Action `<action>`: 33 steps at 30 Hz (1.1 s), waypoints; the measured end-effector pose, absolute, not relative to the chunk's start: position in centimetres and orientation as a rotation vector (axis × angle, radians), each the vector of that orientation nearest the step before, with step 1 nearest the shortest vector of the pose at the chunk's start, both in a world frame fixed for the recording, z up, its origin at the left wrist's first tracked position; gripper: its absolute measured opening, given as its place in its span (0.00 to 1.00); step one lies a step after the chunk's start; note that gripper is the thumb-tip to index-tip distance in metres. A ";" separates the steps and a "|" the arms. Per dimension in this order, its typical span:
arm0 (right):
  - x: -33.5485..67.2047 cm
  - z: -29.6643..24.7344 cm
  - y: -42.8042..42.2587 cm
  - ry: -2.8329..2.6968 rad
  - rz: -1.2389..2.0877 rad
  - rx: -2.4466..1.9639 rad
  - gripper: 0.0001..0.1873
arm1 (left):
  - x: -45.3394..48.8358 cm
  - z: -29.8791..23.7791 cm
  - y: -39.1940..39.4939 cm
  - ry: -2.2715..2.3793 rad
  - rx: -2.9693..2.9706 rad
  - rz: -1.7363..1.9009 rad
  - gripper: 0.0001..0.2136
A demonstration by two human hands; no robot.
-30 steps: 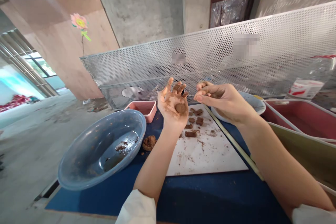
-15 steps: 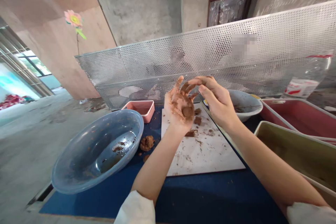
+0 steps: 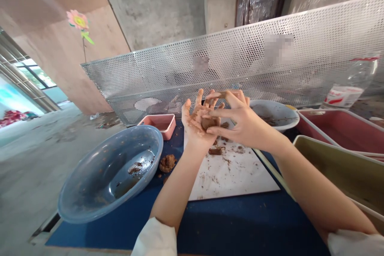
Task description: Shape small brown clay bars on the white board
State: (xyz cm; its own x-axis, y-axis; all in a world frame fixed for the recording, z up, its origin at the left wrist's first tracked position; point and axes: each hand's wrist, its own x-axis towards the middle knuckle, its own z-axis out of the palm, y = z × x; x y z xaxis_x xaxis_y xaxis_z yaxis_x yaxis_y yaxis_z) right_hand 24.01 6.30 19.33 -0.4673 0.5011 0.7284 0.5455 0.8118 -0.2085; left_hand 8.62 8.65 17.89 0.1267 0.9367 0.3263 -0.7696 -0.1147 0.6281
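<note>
A small round ball of brown clay rests on the upturned palm of my left hand, whose muddy fingers are spread apart. My right hand reaches in from the right and curves its thumb and fingers around the ball, partly covering it. Beneath both hands lies a white board smeared with clay. Several clay bits, among them a flat piece, sit on it below the hands. A rough lump of clay lies left of the board, on the blue tabletop.
At the left stands a large blue basin with a little murky water. Behind it is a small pink tub. A pale bowl, a red bin, an olive bin and a plastic bottle stand at the right. A perforated metal panel rises behind.
My right hand has come down and left, from my left fingertips onto the clay ball. My left hand has shifted slightly left with the ball on its palm.
</note>
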 end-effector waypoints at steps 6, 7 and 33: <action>23.7 19.0 6.8 -2.130 -0.115 -0.736 0.10 | 8.4 17.8 8.8 0.287 0.901 1.539 0.22; 23.6 19.0 6.8 -2.125 -0.116 -0.724 0.09 | 8.4 17.8 8.9 0.282 0.916 1.543 0.22; 23.0 18.9 6.8 -2.124 0.144 -0.685 0.07 | 7.6 18.3 8.9 0.304 0.871 1.583 0.21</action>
